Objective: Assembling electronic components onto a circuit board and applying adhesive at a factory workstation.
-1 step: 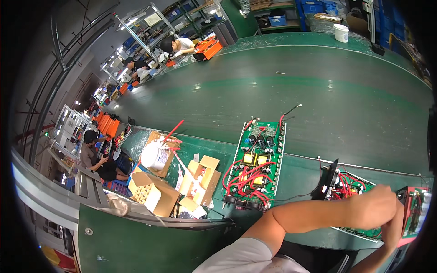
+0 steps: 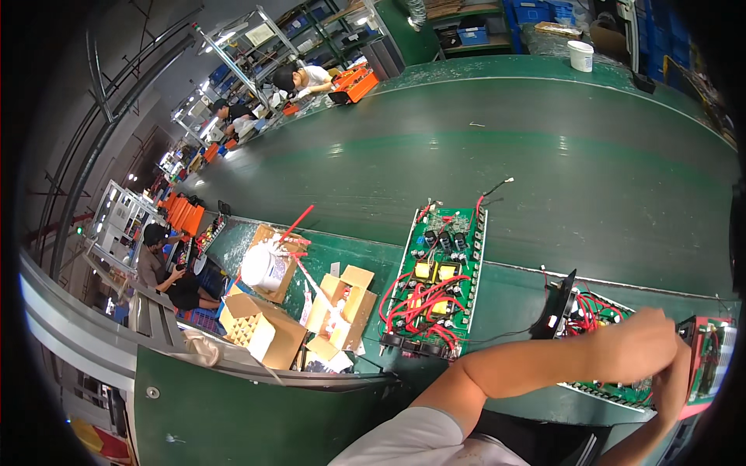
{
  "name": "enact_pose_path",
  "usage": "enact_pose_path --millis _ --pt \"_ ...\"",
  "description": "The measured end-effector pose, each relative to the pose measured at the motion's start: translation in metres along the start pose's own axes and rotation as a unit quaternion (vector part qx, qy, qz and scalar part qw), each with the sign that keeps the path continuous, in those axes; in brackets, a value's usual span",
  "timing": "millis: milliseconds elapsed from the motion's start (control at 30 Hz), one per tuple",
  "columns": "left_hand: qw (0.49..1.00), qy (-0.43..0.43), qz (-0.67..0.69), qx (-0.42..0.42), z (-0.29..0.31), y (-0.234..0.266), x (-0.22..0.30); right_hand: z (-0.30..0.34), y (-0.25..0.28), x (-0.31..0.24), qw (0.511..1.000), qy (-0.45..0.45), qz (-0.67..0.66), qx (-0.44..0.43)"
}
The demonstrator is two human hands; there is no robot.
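Over the right end of the bench, my left hand [image 2: 637, 349] is closed, with its back showing and its fingertips out of sight. Whatever it grips, if anything, is hidden. My right hand [image 2: 672, 380] comes up close against it from the lower right; its fingers are covered by the left hand. Just right of both hands stands a red-framed casing [image 2: 697, 400] with a green circuit board inside. Beneath my left forearm lies a circuit board with red wires [image 2: 594, 311], a black end panel [image 2: 554, 307] standing at its left end.
A larger green circuit board [image 2: 466, 272] with red wires lies mid-bench. Left of it are an opened carton [image 2: 359, 299], a carton with dividers [image 2: 276, 334] and a white tub [image 2: 264, 266]. Beyond runs a green conveyor [image 2: 497, 171]. Other people work at the far left.
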State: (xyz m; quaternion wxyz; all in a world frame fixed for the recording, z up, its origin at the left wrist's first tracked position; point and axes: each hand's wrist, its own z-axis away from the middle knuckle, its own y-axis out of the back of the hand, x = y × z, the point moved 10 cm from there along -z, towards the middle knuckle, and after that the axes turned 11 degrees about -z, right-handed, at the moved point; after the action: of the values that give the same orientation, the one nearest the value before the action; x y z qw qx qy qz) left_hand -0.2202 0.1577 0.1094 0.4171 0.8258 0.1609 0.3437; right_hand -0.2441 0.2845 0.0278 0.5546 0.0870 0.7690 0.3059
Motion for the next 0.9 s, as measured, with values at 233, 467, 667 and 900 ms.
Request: enact_pose_path --millis 233,467,667,900 --pt "0.966 0.18 -0.051 0.18 0.039 0.087 -0.082 -0.062 -0.008 -0.034 0.999 0.015 0.029 -0.021" --pt "0.867 0.179 0.356 0.3 0.064 0.098 -0.095 -0.045 0.024 -0.077 0.99 0.083 -0.115 0.004" --pt "0.964 0.16 0.178 0.119 0.032 0.037 -0.024 -0.016 0.024 -0.102 0.978 0.17 -0.115 0.033" --pt "0.957 0.219 0.177 0.068 0.033 0.009 -0.021 0.081 0.089 -0.183 0.928 0.317 0.019 0.194"
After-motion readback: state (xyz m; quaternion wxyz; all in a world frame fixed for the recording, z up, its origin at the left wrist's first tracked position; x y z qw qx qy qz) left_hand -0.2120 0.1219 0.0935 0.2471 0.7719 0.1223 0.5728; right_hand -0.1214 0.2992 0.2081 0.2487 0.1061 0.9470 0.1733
